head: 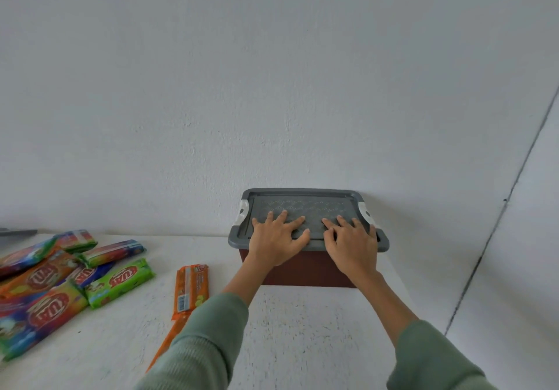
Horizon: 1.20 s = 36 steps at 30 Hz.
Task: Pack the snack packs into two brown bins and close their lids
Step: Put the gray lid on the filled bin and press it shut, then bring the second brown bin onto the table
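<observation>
Lid (pixel 302 202) of a brown bin (pixel 305 271) lies under the left hand (pixel 276 240) and right hand (pixel 352 246), both pressing flat, fingers spread. Snack packs (pixel 48 277) lie at the bin's eight o'clock.

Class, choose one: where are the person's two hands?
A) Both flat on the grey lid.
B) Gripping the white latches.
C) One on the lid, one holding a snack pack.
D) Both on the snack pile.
A: the left hand and right hand lie with spread fingers on the lid of the bin; the snack packs lie apart.
</observation>
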Each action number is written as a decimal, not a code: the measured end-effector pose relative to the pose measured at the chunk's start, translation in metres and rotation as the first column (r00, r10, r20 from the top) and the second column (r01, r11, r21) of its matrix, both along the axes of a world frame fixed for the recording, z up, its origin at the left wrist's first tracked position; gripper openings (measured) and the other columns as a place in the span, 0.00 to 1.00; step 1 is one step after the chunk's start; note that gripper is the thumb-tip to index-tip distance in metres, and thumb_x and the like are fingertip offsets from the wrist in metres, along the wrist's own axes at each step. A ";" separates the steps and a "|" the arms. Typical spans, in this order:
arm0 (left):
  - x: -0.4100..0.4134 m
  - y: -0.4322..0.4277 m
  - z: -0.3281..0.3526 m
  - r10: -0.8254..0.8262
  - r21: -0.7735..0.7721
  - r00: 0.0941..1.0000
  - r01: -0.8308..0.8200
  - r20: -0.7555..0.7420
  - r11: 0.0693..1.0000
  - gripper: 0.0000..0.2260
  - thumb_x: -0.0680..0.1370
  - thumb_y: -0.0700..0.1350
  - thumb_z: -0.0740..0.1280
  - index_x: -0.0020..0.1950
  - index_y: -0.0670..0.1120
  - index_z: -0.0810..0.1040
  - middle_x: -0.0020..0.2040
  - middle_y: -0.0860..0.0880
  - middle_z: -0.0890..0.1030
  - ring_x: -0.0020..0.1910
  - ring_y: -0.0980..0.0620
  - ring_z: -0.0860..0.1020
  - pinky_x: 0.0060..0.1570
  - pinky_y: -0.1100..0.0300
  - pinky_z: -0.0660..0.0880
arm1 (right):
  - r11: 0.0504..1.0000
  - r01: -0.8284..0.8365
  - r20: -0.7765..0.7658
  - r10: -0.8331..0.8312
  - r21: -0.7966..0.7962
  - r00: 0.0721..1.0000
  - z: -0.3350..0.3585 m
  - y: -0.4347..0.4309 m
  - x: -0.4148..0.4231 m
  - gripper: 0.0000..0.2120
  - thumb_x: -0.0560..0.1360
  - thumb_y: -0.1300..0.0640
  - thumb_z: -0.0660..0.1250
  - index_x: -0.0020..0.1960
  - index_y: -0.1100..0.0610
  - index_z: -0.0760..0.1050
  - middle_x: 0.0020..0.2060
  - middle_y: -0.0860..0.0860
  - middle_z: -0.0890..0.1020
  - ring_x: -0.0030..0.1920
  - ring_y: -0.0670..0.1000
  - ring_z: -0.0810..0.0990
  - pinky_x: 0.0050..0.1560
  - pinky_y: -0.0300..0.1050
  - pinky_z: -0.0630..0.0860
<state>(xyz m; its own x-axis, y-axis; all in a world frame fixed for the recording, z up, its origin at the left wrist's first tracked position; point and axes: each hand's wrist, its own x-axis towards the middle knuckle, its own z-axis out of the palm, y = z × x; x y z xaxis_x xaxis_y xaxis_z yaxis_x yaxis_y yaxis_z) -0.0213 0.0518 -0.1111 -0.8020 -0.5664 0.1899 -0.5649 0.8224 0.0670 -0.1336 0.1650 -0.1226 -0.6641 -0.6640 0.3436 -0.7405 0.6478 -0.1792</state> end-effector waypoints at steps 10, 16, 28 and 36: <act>0.029 0.043 -0.013 0.092 0.060 0.971 -0.080 -0.222 0.995 0.26 0.78 0.60 0.44 0.72 0.53 0.64 0.73 0.47 0.65 0.73 0.45 0.60 0.71 0.47 0.53 | 0.988 -0.097 0.016 0.100 -0.116 0.995 -0.008 0.036 0.023 0.22 0.79 0.50 0.48 0.62 0.55 0.76 0.60 0.58 0.79 0.62 0.61 0.74 0.65 0.62 0.66; 0.083 0.083 -0.036 0.036 0.219 0.973 0.015 -0.226 0.976 0.27 0.80 0.56 0.54 0.76 0.55 0.48 0.78 0.51 0.44 0.76 0.49 0.41 0.72 0.41 0.46 | 0.977 -0.189 0.082 0.197 -0.100 0.977 -0.026 0.080 0.045 0.28 0.78 0.48 0.59 0.75 0.52 0.55 0.76 0.55 0.54 0.76 0.59 0.49 0.70 0.57 0.62; 0.319 0.101 -0.063 0.456 0.289 0.710 -0.354 -0.536 0.890 0.21 0.79 0.48 0.60 0.72 0.52 0.64 0.72 0.51 0.67 0.72 0.52 0.61 0.71 0.58 0.59 | 0.711 -0.699 0.417 0.659 -0.076 0.625 -0.049 0.006 0.287 0.33 0.75 0.39 0.57 0.75 0.43 0.46 0.76 0.51 0.53 0.76 0.54 0.51 0.72 0.58 0.58; 0.518 0.044 -0.056 0.653 0.293 0.474 -0.628 -0.591 0.721 0.17 0.78 0.43 0.62 0.68 0.49 0.70 0.66 0.49 0.73 0.66 0.51 0.68 0.62 0.65 0.62 | 0.488 -0.866 0.415 0.814 -0.111 0.406 -0.029 -0.084 0.450 0.43 0.66 0.24 0.44 0.75 0.44 0.47 0.76 0.51 0.53 0.76 0.54 0.50 0.72 0.60 0.57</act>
<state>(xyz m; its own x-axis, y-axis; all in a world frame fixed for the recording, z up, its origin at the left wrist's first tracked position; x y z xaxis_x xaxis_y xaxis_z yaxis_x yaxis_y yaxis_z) 0.4970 0.0957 -0.1666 0.0924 -0.8878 0.4508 -0.7430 0.2399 0.6249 0.3168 0.0807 -0.1515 0.2046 -0.9729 0.1079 -0.8089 -0.2301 -0.5410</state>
